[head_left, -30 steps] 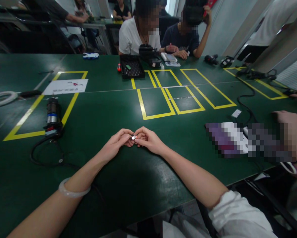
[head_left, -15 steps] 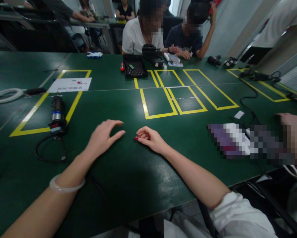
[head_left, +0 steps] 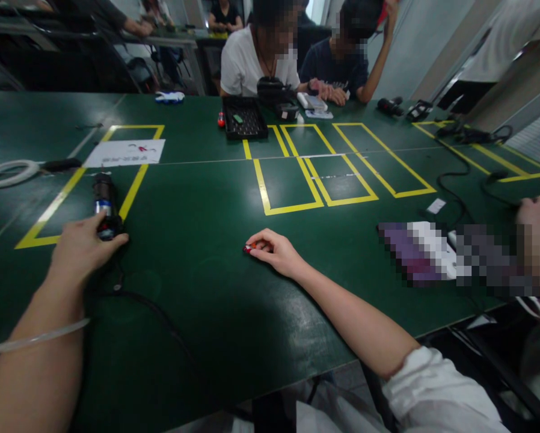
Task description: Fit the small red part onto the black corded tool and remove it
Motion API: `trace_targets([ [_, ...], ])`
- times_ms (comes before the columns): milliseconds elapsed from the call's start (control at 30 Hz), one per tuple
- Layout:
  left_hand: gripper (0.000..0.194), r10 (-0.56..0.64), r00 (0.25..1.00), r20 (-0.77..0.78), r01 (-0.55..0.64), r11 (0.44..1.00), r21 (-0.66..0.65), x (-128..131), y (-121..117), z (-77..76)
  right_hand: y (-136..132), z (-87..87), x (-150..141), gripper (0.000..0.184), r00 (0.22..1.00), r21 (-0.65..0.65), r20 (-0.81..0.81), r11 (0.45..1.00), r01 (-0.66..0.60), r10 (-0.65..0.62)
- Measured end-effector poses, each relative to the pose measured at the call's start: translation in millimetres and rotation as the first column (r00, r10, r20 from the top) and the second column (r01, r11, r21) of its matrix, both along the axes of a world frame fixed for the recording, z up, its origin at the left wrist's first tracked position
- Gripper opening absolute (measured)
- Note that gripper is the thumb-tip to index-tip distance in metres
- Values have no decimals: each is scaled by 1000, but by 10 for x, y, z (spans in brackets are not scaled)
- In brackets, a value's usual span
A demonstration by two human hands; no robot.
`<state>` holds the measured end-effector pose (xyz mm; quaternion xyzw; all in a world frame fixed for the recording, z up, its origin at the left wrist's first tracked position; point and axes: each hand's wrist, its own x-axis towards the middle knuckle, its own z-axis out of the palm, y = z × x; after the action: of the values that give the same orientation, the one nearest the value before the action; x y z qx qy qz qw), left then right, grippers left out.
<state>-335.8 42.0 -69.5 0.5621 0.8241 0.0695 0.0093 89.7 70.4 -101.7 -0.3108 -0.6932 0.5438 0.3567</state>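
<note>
My left hand (head_left: 78,249) reaches over the lower end of a black cylindrical corded tool (head_left: 103,189) with a blue and silver band. Its thumb is stretched out on the right of the tool and a fingertip lies against the left side; it is not closed round it. The tool's black cord (head_left: 162,319) trails toward the table's near edge. Near the middle, my right hand (head_left: 274,252) rests on the green table (head_left: 207,264), pinching a small red and orange piece (head_left: 248,248), mostly hidden by the fingers.
A white sheet (head_left: 124,153) and a white coil (head_left: 11,174) lie at the left. Yellow tape outlines (head_left: 292,210) mark the table. A black tray (head_left: 245,117) stands at the back, before two seated people. A blurred-out device (head_left: 414,252) and another person's hand (head_left: 538,222) are at the right.
My left hand has swung left from the table's middle to the corded tool. My right hand has stayed in place, still pinching the small piece.
</note>
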Motion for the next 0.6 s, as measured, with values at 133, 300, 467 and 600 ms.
trace_targets([
  [133,72,23,999,-29,-24,999,-38,446,-56,116,6,-3,-29,21,1000,-48,-28,999,12,-14],
  [300,69,-148,989,-10,148,988,34,1009,-112,109,3,5,-37,18,998,-49,-49,998,38,-40],
  [467,62,-304,952,-28,306,950,58,1664,-183,65,0,2,-5,10,998,77,36,996,42,-45],
  [600,61,-421,907,-3,420,905,63,2137,-277,62,-11,2,18,5,994,210,93,977,31,-52],
])
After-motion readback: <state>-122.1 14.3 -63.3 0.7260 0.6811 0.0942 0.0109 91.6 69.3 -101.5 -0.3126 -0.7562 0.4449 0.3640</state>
